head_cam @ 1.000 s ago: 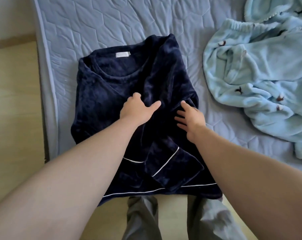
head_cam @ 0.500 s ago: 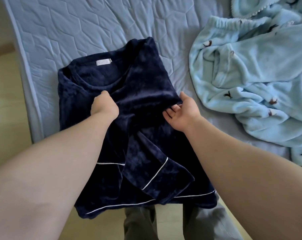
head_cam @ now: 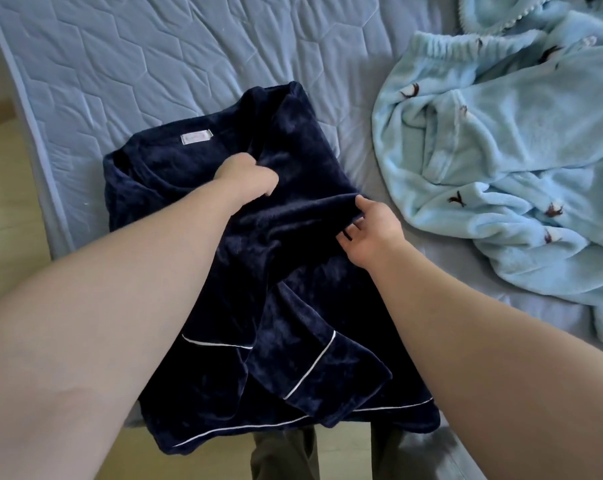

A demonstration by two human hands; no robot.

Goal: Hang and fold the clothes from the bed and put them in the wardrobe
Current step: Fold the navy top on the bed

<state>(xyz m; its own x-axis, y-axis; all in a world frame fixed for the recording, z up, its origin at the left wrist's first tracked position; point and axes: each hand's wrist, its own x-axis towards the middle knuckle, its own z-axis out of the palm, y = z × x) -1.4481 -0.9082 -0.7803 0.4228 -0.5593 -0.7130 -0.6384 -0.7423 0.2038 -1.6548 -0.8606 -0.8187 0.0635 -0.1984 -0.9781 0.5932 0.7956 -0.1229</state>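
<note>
Folding the navy top (head_cam: 293, 237), lying on the near left of the bed (head_cam: 154, 64), hem drooping off the edge. Gripping bunched fleece below the collar with the left hand (head_cam: 248, 176), fingers curled. Pinching the crosswise fold with the right hand (head_cam: 374, 233) (thumb above, fingers beneath). Best lifting both ends level, keeping the crease straight.

Soft, even daylight. Faint shadows under folds of dark navy fleece top (head_cam: 310, 237), detail crushed there. Wide-angle bowing along quilted pale blue mattress (head_cam: 154, 64) edge. Slight softness overall.
</note>
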